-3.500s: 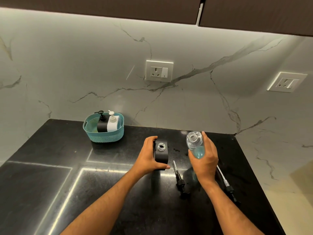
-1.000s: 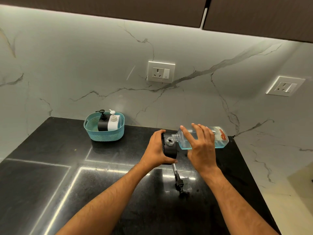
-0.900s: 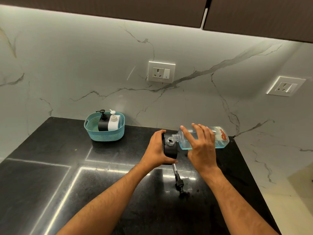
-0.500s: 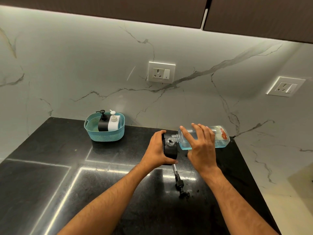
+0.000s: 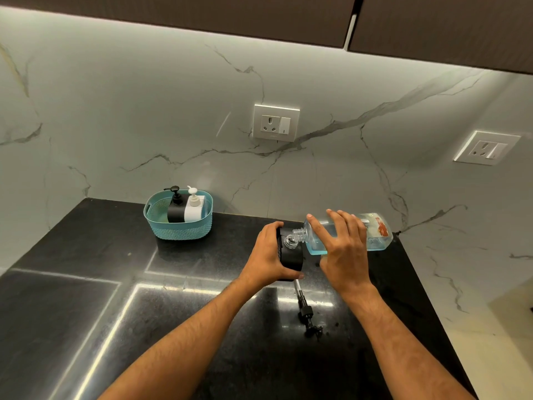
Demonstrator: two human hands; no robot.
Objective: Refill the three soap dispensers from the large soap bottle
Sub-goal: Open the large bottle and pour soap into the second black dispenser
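Here, on the black counter (image 5: 86,298), a teal basket (image 5: 178,229) sits at about ten o'clock from the hands, near the marble wall (image 5: 144,111). Inside it stand two dispensers side by side, touching: a black one (image 5: 175,211) on the left and a white one (image 5: 195,210) on the right, both upright with their pumps on.

At the counter's centre the left hand (image 5: 268,256) grips an open black dispenser (image 5: 291,256), fingers curled over its far side and the thumb clamped across its near edge. Its filling hole faces up, with no pump in it.

Just at three o'clock from that, the right hand (image 5: 343,249) holds the soap bottle (image 5: 375,235) from above, fingers spread apart and wrapped over its clear body; the thumb is hidden. The bottle lies nearly flat, base toward three o'clock, its uncapped neck (image 5: 300,234) pointing to nine o'clock and meeting the dispenser's hole. Blue soap pools along its lower side, and a red label shows near the base.

At six o'clock from the open dispenser, a loose pump (image 5: 304,308) lies flat on the counter, its tube end nearest the dispenser.

On the wall a socket (image 5: 275,122) sits at twelve o'clock, and another socket (image 5: 487,147) at two o'clock
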